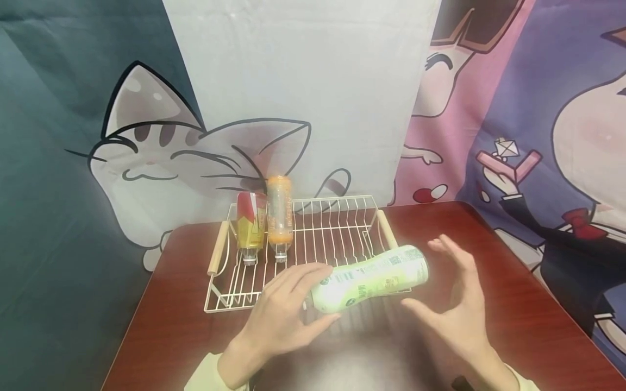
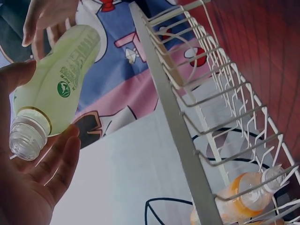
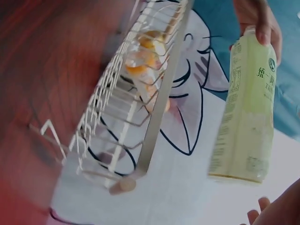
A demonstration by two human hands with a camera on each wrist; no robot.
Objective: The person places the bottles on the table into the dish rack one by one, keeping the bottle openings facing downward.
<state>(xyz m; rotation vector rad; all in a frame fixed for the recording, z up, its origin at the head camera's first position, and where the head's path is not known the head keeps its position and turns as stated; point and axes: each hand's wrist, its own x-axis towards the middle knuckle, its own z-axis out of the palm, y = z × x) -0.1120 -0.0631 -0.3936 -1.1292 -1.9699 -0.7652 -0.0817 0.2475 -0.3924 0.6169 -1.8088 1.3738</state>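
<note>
A pale green plastic bottle (image 1: 369, 278) with a printed label is held in the air, tilted on its side, above the front edge of the wire rack (image 1: 337, 239). My left hand (image 1: 286, 312) grips it at the neck end, thumb on one side and fingers on the other. The bottle's clear cap (image 2: 28, 138) points back toward that palm. Off the bottle's base, my right hand (image 1: 459, 307) is spread with thumb and fingers apart and touches nothing. Two bottles stand cap-down in the rack's left part: a red and yellow bottle (image 1: 251, 220) and an orange-banded clear bottle (image 1: 280, 217).
The white rack has wooden handles, one on the left (image 1: 218, 247) and one on the right (image 1: 386, 229). It stands on a dark red table (image 1: 528, 271). Behind the table hangs a cartoon-printed cloth (image 1: 303, 70). A small dark object (image 1: 462, 383) shows at the bottom edge.
</note>
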